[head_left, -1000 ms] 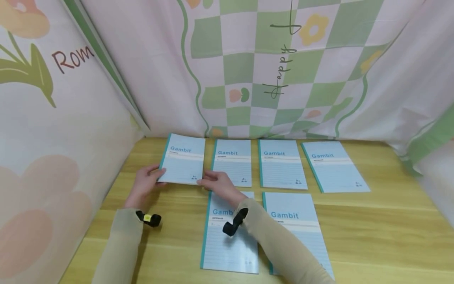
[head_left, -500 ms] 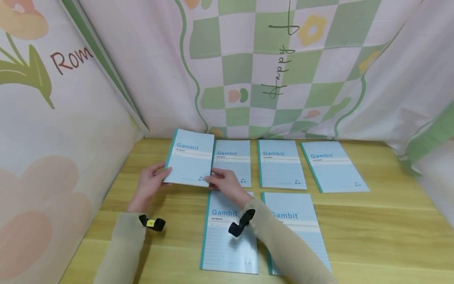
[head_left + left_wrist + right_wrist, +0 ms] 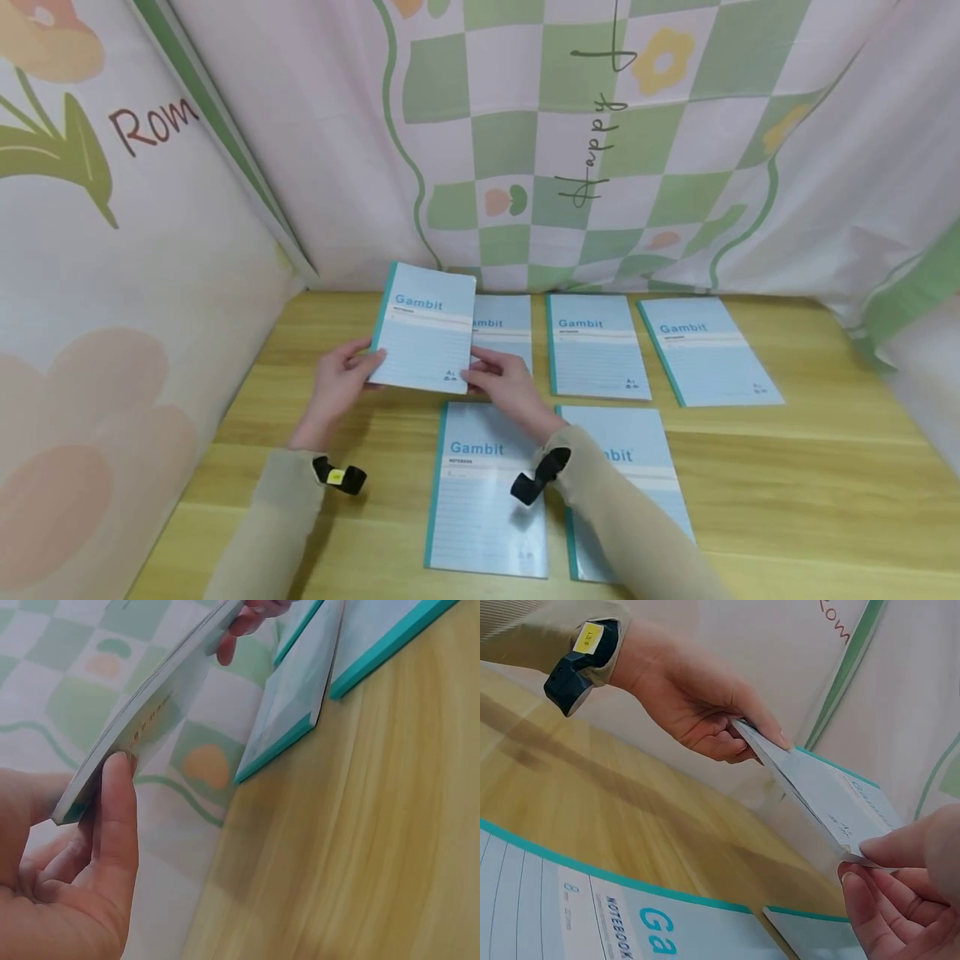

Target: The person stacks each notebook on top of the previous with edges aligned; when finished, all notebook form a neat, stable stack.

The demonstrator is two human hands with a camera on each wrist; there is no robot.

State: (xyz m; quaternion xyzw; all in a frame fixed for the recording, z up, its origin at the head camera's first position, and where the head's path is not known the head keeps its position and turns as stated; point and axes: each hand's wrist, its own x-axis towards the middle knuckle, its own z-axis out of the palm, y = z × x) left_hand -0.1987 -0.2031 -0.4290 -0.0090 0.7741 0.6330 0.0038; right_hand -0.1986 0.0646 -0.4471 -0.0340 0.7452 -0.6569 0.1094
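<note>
A: Head view first. What has changed?

B: Over the last second the held notebook [image 3: 423, 358] has moved rightward and slightly up the frame. Now, left of centre, it hides most of the covered notebook [image 3: 504, 329], leaving a strip at its right.

A: And the hands?

B: Both have travelled with it. The left hand [image 3: 341, 383] pinches its lower left side, the right hand [image 3: 513, 392] its lower right corner.

A: Anything else shifting?

B: No. The top middle notebook [image 3: 597, 354], top right notebook [image 3: 708, 358], bottom left notebook [image 3: 486, 517] and bottom right notebook [image 3: 645, 442] lie where they were on the surface [image 3: 375, 533]. A sleeve [image 3: 622, 508] partly covers that last one.

A: Left wrist view?

B: The held notebook slants across the upper left, nearly edge-on, clearly off the surface at lower right. One finger of the left hand presses its underside; the right hand's fingertips show at the top.

A: Right wrist view?

B: The right hand, lower right, has its thumb on the cover and fingers beneath. The left hand, upper centre, grips the opposite side.

A: Your reading?

B: Mid-carry, I'd judge: steadied from both sides, not yet set down.
</note>
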